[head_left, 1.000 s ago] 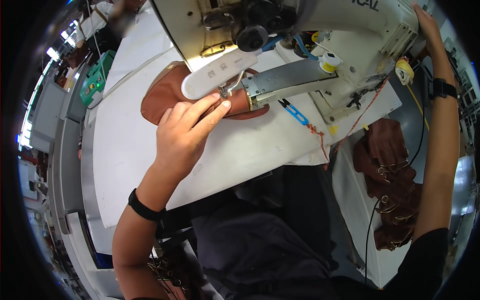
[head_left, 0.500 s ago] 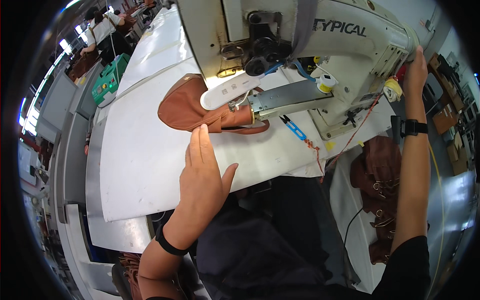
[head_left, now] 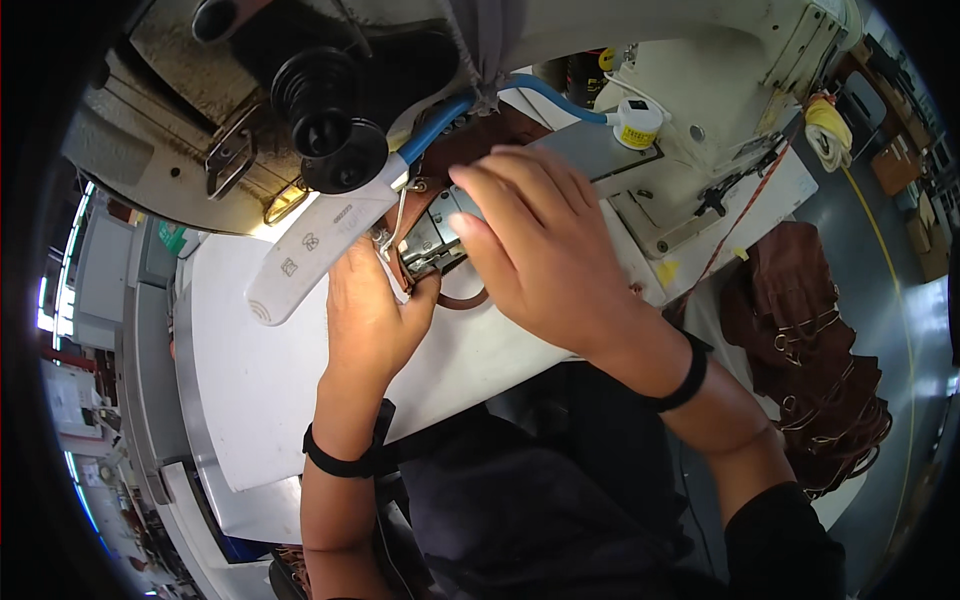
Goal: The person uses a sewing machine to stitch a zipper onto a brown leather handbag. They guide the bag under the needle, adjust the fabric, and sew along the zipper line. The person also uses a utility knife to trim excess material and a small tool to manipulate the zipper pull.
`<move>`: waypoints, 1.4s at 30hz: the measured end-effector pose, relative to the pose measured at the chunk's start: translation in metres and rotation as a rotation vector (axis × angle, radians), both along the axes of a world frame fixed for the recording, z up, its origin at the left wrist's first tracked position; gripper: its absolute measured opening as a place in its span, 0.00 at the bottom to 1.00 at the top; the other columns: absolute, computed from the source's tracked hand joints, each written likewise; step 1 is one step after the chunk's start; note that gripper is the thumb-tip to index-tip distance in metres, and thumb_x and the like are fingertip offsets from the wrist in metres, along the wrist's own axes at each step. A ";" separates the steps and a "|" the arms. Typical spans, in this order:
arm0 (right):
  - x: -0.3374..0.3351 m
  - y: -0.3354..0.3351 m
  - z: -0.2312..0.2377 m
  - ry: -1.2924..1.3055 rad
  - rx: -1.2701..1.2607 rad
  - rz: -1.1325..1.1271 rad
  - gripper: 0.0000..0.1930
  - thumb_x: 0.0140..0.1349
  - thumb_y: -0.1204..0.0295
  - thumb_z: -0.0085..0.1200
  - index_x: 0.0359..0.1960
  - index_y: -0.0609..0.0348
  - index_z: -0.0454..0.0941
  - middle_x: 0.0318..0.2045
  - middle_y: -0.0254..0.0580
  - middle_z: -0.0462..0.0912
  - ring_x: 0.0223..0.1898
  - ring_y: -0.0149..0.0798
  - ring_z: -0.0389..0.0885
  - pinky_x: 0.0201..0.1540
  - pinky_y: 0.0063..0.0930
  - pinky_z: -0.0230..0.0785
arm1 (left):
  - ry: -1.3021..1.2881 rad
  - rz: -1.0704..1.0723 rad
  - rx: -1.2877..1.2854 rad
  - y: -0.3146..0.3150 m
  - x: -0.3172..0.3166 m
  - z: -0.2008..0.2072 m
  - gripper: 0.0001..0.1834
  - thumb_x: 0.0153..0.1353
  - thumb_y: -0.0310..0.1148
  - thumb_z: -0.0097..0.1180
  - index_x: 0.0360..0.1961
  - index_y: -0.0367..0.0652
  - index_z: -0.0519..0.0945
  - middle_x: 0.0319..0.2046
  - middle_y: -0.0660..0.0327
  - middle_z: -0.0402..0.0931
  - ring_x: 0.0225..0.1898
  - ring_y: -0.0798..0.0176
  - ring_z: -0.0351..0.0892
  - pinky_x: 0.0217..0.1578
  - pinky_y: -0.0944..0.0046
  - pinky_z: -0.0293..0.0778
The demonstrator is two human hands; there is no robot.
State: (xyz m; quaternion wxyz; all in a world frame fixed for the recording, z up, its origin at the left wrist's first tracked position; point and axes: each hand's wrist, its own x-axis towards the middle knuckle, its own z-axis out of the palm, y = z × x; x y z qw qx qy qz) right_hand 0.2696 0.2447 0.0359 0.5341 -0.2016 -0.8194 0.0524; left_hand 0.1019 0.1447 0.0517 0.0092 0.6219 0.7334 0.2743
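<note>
A brown leather bag (head_left: 400,208) sits around the end of the sewing machine's narrow metal arm (head_left: 432,228), partly hidden by the white lamp and my hands. My left hand (head_left: 365,310) grips its near edge, thumb to the right, other fingers mostly out of sight behind the lamp and leather. Above the metal arm is my right hand (head_left: 550,255), loosely bent, with a gap between thumb and index finger and nothing visible there. The fingertips are slightly blurred. A brown strap (head_left: 465,300) loops out below the arm.
The white lamp (head_left: 315,255) and the machine head (head_left: 330,110) hang close over my left hand. A white bottle with a yellow label (head_left: 637,125) stands on the machine bed. Several brown leather pieces with metal rings (head_left: 800,370) hang at the right. The white tabletop (head_left: 260,380) extends left.
My right hand has come from the machine's far right end to the metal arm. My left hand has moved from lying flat beside the bag to gripping it. The view has shifted closer.
</note>
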 end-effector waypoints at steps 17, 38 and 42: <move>-0.057 0.001 -0.001 0.022 0.027 -0.163 0.11 0.62 0.66 0.60 0.25 0.59 0.82 0.26 0.43 0.84 0.36 0.46 0.83 0.67 0.54 0.63 | 0.306 -0.183 0.554 -0.029 -0.021 -0.009 0.22 0.55 0.13 0.65 0.52 0.38 0.85 0.49 0.52 0.86 0.52 0.49 0.84 0.55 0.55 0.79; -0.033 -0.032 -0.011 0.258 -0.067 -0.130 0.11 0.59 0.68 0.63 0.41 0.57 0.82 0.40 0.42 0.83 0.48 0.49 0.78 0.63 0.52 0.61 | 0.032 -0.207 0.533 -0.031 -0.024 -0.016 0.22 0.54 0.12 0.59 0.51 0.38 0.85 0.54 0.51 0.85 0.56 0.51 0.84 0.58 0.56 0.78; -0.023 -0.079 -0.004 0.250 -0.914 0.225 0.08 0.71 0.69 0.58 0.39 0.61 0.82 0.26 0.35 0.81 0.28 0.35 0.77 0.35 0.31 0.69 | 0.136 -0.191 0.566 -0.028 -0.020 -0.021 0.24 0.52 0.14 0.63 0.53 0.38 0.85 0.54 0.51 0.84 0.53 0.50 0.85 0.54 0.55 0.80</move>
